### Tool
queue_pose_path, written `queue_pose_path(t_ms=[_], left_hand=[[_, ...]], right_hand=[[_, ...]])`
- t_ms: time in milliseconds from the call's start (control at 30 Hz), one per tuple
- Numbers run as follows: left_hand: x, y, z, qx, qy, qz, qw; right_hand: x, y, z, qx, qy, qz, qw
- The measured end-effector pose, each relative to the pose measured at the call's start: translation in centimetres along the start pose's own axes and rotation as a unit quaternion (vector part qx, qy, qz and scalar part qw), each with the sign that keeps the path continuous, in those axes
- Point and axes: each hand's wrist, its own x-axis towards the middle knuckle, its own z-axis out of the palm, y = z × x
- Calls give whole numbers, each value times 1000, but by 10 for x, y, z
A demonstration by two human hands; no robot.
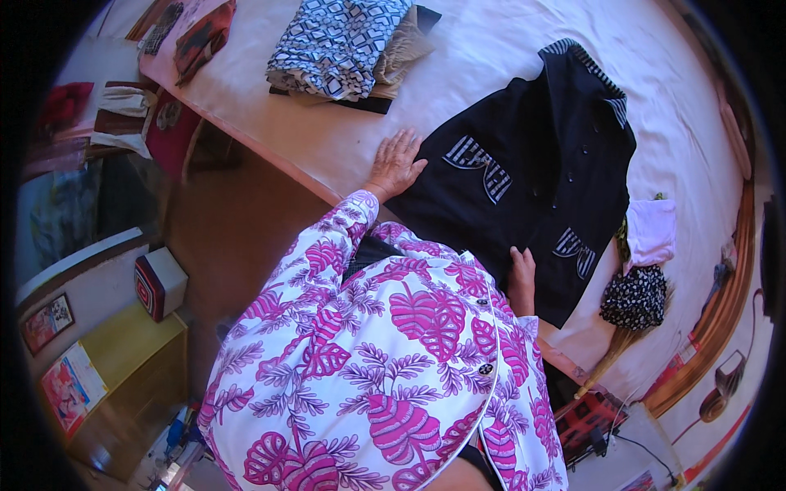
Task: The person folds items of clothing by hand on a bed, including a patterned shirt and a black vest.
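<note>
A black button-front jacket [528,141] lies spread on the bed in front of me. It has a striped collar [580,58], and its striped pocket trims [476,166] show on the front. My left hand [396,162] rests flat at the jacket's left edge, fingers slightly apart and nothing held. Lower down, my right hand [522,279] touches the black cloth near the hem; whether its fingers pinch the cloth is not clear.
Folded clothes [341,52], blue-and-white patterned on top, are stacked on the bed sheet [485,37]. Right of the jacket lie a folded pale pink cloth [651,233], a dark floral cloth [635,297] and a straw broom [605,362]. A cabinet [129,368] stands at lower left.
</note>
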Motion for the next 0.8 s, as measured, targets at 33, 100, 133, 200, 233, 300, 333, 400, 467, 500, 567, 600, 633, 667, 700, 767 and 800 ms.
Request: queue_pose_path(t_ms=[33,100,133,200,233,300,333,400,467,500,567,600,633,667,700,767,800], left_hand=[[-3,-3,-3,23,2,-4,1000],[-12,-16,-9,62,27,-45,997],[-18,-28,-12,78,48,-76,993],[-45,-67,-19,82,81,-182,976],[-64,-94,-27,72,94,-256,959],[-80,-74,-118,-135,26,-608,782],[-158,-155,-94,-21,54,-679,732],[-226,-200,-100,-131,211,-773,583],[-254,-198,-114,-153,287,-786,526],[-251,-192,-114,-138,282,-767,559],[-235,-185,-118,-105,271,-721,629],[-215,-176,-111,-100,259,-692,666],[-194,-166,-99,-99,248,-661,701],[-174,-163,-94,-103,233,-598,760],[-157,-165,-91,-106,223,-531,811],[-102,-146,-87,-147,191,-413,878],[-75,-132,-84,-148,175,-373,899]], right_hand=[[0,1,-2,-13,-2,3,1000],[3,4,-7,-41,-9,9,999],[2,4,-7,-39,-6,19,999],[1,1,-7,-39,0,36,999],[2,2,-7,-47,-5,26,999],[2,9,-10,-56,-5,8,998],[6,7,-8,-44,-23,12,999],[8,13,-9,-15,-14,23,1000],[3,5,-3,24,-10,31,999],[2,-2,-4,40,-2,26,999],[6,0,-5,34,7,71,997],[9,3,-13,-1,7,76,997],[13,4,-19,-39,11,80,996],[15,7,-23,-43,13,79,996],[15,6,-21,-47,12,79,996],[17,9,-23,-61,-10,65,996],[19,7,-30,-97,-33,76,992]])
